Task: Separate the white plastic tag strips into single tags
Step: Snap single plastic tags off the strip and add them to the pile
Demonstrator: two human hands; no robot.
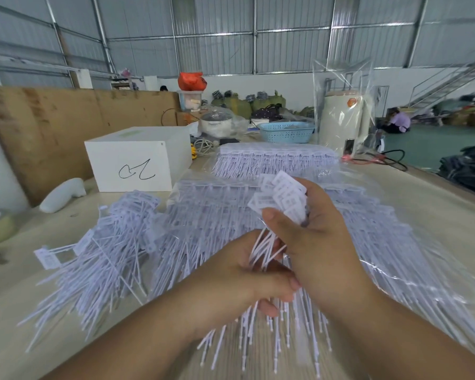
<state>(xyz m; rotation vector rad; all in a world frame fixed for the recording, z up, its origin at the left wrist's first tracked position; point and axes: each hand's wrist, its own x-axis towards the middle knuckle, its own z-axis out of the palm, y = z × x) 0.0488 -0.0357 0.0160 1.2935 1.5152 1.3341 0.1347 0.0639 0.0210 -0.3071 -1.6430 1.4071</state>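
Warehouse interior, corrugated walls; pale worktable (436,204) runs across the lower view. White box (137,160) sits at back left, blue basket (285,132) behind centre.

Stock: bagged tag strips (274,160) stacked at centre and right. Loose pile of tags (107,250) lies left of the hands, stems pointing toward the near edge.

Working piece: bundle of tags (281,198) held above the table between both hands. Long axis runs near-vertical in view, flat label heads up and away, thin stems fanning down toward the person.

Right hand (316,237) is curled around the upper bundle just below the heads, thumb across the front. Left hand (247,281) is clenched on the stems directly beneath, touching the right.

Judgement: hands are stacked along the axis, so a twist or pull between them should part the tags.

Tags look white, thin, flexible, slightly blurred.
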